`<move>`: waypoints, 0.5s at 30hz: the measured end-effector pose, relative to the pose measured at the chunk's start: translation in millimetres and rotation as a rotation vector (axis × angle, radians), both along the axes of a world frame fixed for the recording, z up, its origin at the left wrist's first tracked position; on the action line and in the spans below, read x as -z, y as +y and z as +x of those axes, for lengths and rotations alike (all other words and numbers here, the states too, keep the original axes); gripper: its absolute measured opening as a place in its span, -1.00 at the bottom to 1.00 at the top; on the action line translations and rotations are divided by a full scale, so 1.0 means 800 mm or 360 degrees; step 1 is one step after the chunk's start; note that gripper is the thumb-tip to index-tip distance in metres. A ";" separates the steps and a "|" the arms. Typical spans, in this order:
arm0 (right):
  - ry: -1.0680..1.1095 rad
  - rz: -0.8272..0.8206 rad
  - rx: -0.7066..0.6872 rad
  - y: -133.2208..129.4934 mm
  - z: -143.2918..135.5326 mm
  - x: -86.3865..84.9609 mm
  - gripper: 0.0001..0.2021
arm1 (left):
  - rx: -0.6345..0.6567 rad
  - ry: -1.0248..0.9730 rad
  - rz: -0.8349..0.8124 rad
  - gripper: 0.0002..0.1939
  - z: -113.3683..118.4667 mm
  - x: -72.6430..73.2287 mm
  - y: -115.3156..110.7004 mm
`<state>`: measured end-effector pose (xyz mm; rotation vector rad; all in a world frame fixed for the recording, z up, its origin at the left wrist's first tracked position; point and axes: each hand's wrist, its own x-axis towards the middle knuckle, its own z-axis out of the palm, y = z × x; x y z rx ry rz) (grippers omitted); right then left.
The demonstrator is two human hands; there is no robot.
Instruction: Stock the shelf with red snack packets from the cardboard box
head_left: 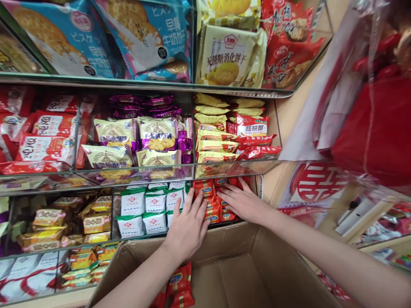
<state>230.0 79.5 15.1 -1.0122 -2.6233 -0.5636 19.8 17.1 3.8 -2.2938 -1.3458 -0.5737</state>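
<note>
Small red snack packets [212, 212] are stacked in the right compartment of a lower shelf. My left hand [189, 222] reaches over the box, its fingers stretched out against the left side of this stack. From the right, my right hand [239, 199] lies on the packets with its fingers spread. Neither hand is gripped round a packet. Below my arms stands an open cardboard box [237, 273]. More red packets [182, 284] lie in its left part, partly hidden by my left forearm.
White-and-green packets [131, 207] fill the compartment on the left. A glass shelf edge [160, 174] runs just above my hands, with purple-and-cream biscuit packs [157, 132] over it. Red items in clear plastic [369, 124] hang at the right.
</note>
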 end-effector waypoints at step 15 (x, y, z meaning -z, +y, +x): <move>-0.0635 -0.0883 -0.0173 -0.142 -0.047 0.011 -0.84 | 0.0560 0.0556 -0.1067 -0.87 0.007 0.016 -0.068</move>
